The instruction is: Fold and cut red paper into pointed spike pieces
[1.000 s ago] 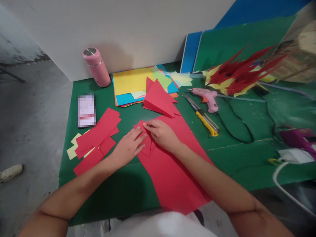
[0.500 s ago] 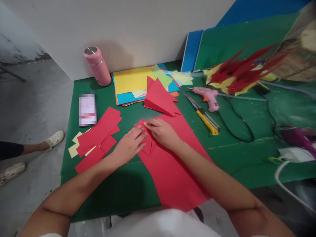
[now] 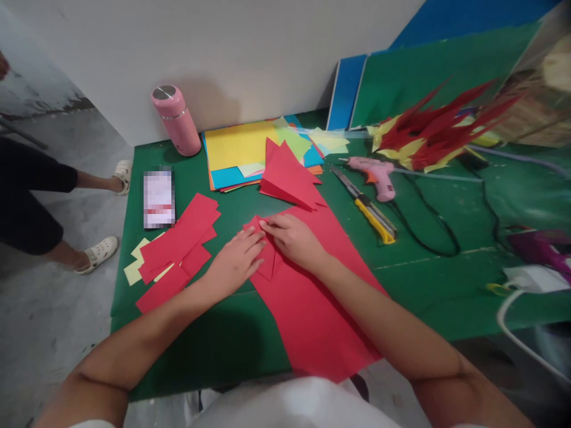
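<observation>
A small folded piece of red paper (image 3: 266, 261) lies on a long red paper sheet (image 3: 319, 315). My left hand (image 3: 236, 258) rests flat on the folded piece, its fingers stretched out over the left side. The fingers of my right hand (image 3: 297, 241) are bent and closed at the top of the same piece, with thumb and index together on its edge. Beyond the hands is a pointed folded red paper shape (image 3: 285, 175). Several cut red paper strips (image 3: 178, 238) lie left of my left hand, over some pale yellow pieces (image 3: 132, 273).
A pink bottle (image 3: 178, 125) and a phone (image 3: 159, 199) are on the left. Coloured sheets (image 3: 236, 145) lie at the back. To the right are a yellow box cutter (image 3: 375, 220), a pink glue gun (image 3: 372, 172) with its cord and a red-yellow paper flame (image 3: 428, 137). A person's legs (image 3: 35, 202) are beside the table.
At the left, another person has walked in towards the table, with legs and shoes showing more. My hands stay on the folded red paper almost unmoved.
</observation>
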### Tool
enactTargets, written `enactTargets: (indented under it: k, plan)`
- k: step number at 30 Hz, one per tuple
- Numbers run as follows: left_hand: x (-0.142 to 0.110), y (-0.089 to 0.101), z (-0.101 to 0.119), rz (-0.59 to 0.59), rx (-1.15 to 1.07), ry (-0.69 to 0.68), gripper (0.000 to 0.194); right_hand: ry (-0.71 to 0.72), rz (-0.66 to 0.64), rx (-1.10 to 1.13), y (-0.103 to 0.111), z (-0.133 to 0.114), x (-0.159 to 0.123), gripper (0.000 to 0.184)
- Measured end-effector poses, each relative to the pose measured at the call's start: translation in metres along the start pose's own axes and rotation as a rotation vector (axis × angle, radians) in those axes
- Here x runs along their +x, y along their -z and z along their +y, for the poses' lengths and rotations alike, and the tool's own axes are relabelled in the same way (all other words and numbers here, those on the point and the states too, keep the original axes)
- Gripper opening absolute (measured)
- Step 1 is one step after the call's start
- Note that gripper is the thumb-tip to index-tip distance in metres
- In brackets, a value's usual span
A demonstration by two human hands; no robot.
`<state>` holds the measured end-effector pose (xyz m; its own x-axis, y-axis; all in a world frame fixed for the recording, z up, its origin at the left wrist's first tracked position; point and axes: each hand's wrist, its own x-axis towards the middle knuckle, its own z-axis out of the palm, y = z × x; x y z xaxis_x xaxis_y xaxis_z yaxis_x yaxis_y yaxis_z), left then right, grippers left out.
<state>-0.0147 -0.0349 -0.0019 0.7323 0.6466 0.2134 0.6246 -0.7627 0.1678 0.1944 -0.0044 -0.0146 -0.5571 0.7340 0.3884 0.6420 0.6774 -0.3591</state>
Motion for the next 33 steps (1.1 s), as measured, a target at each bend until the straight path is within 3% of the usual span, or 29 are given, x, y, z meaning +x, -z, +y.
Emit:
enactTargets:
  k: [9,20,33]
  plan:
    - [0.002,-0.002,0.001,-0.044,0.040,0.007,0.042,-0.012,0.001,-0.004,-0.002,0.001,-0.001,0.037]
    - [0.001,-0.004,0.003,-0.086,0.050,0.024,0.043,-0.128,0.092,-0.077,0.007,0.002,-0.011,0.033]
    - [0.001,-0.005,0.002,-0.081,0.036,0.007,0.043,-0.066,-0.082,-0.140,0.004,0.003,0.010,0.043]
